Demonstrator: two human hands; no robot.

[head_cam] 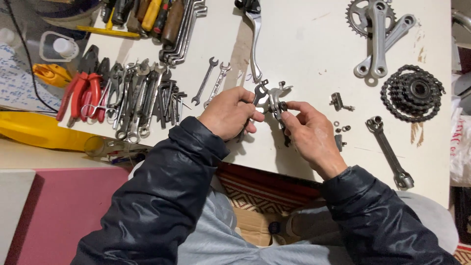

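Steel brake caliper (pixel 275 100) between two hands: left hand (pixel 229 114), right hand (pixel 310 135).

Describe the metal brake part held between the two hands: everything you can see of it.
The brake caliper is a small silvery metal piece with curved arms and dark bolts or nuts at its pivot. It is held up over the white table, not resting on it. The left hand grips it along with a small wrench at its left side; the right hand pinches its right side with fingertips. Finer details are too small to tell.

White table (pixel 304 44) with wrenches (pixel 142 98), crankset (pixel 378 34), chain-wrapped sprocket (pixel 413 93).
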